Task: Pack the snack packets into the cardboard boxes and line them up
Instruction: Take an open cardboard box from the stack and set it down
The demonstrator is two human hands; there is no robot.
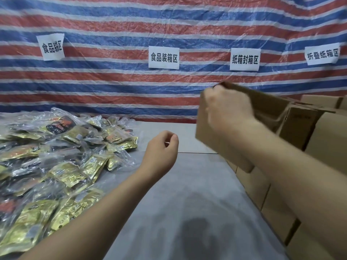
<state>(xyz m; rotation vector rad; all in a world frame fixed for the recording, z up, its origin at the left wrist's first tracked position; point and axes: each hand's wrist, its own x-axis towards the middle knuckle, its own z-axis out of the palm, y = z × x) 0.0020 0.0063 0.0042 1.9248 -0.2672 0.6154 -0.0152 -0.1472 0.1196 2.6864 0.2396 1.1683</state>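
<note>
- On the far left, a heap of snack packets (pixel 56 156), gold and dark foil in clear plastic, lies on the grey floor (pixel 187 184).
- Nearer the middle, the left hand (pixel 161 149) hangs over the floor just beside the heap, fingers loosely curled, holding nothing.
- Right of it, the right hand (pixel 227 109) grips the top edge of a tilted, open cardboard box (pixel 210 139), lifted clear of the floor.
- Along the right edge stands a row of cardboard boxes (pixel 328 143).
- Behind, paper signs (pixel 163 57) hang on a striped tarpaulin (pixel 112 25).
</note>
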